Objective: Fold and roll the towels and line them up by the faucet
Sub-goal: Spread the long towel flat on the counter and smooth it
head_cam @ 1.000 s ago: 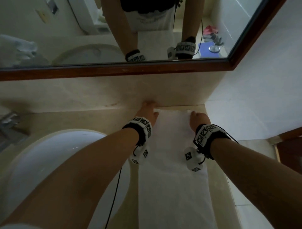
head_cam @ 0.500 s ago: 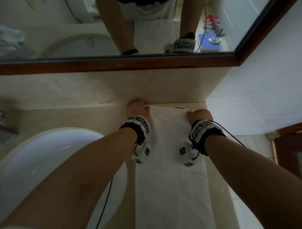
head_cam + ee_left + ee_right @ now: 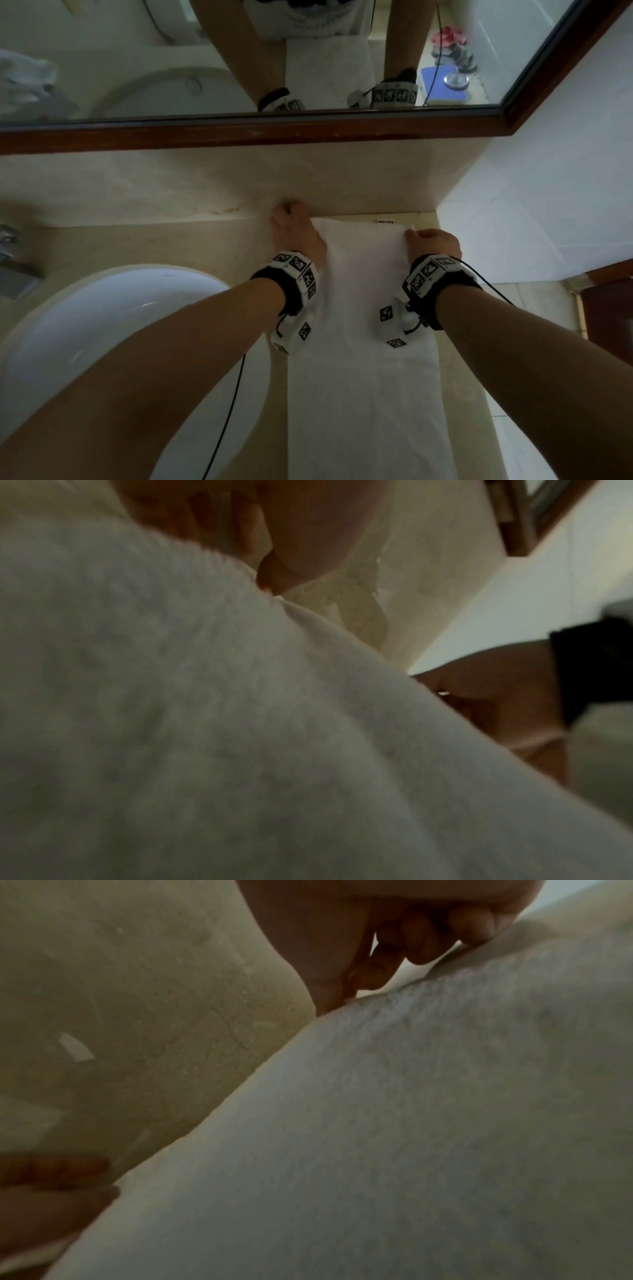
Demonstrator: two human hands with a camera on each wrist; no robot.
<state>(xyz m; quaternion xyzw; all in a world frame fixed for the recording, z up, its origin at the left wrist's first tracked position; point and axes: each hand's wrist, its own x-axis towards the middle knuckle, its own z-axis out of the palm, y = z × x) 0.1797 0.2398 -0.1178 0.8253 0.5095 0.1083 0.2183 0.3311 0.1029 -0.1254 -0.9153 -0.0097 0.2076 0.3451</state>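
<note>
A long white towel (image 3: 363,394) lies as a narrow strip on the beige counter, right of the basin, running from the back wall toward me. My left hand (image 3: 294,228) grips its far left corner against the backsplash, fingers curled. My right hand (image 3: 433,241) pinches the far right corner. In the left wrist view the towel (image 3: 240,723) fills the frame and the fingers (image 3: 274,572) curl over its edge. From the right wrist, curled fingers (image 3: 383,969) pinch the towel edge (image 3: 411,1123). The faucet (image 3: 13,263) shows at the far left edge.
A white oval basin (image 3: 120,325) sits left of the towel. A wood-framed mirror (image 3: 257,133) runs above the beige backsplash (image 3: 205,185). A white wall (image 3: 548,188) bounds the counter on the right. A black cable (image 3: 229,411) hangs from my left wrist.
Both hands went from lying on the towel's far end to curling round its two far corners. The far edge has lifted slightly and pulled a little toward me.
</note>
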